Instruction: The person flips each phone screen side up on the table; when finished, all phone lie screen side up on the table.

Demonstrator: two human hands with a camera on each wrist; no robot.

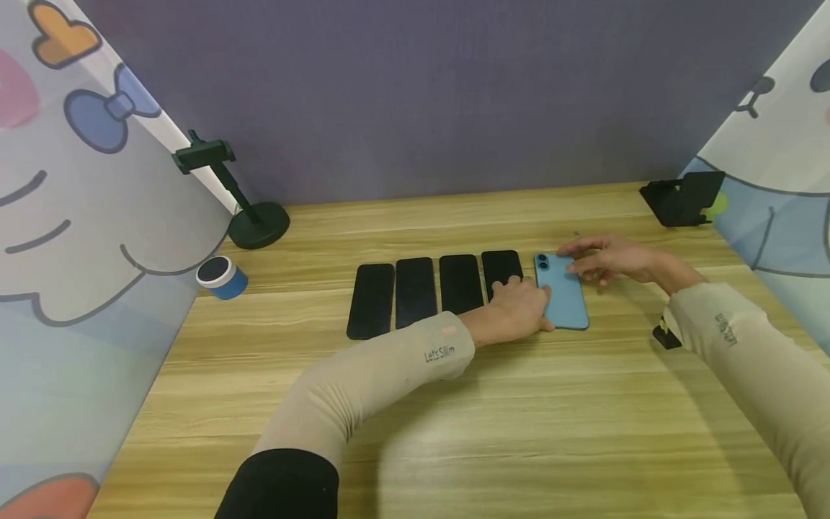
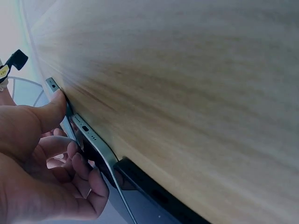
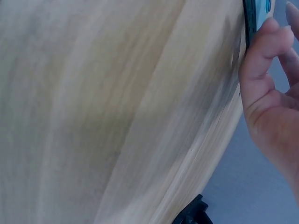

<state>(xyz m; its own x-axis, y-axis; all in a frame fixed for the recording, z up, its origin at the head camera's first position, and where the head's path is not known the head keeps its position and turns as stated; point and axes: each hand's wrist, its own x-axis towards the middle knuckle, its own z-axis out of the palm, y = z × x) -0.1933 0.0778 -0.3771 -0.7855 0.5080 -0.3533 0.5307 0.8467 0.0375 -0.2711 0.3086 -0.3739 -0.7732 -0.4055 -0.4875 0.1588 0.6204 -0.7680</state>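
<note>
A light-blue phone [image 1: 563,299] lies back up on the wooden table, its camera lenses at the upper left. My left hand [image 1: 515,308] reaches between it and the nearest black phone [image 1: 501,264], with the thumb [image 2: 55,109] at the blue phone's lower edge and the other fingers loosely bent. At the blue phone's upper right corner, my right hand [image 1: 609,259] touches the edge with its fingertips. Three more black phones, the first [image 1: 371,301], the second [image 1: 416,288] and the third [image 1: 461,282], continue the row leftward, dark faces up.
A dark green stand [image 1: 258,225] with a round base stands at the back left. Near it sits a blue-and-white tub [image 1: 222,277] with a black top. A black folding holder [image 1: 684,200] is at the back right. A small black object [image 1: 666,336] shows beside the right sleeve.
</note>
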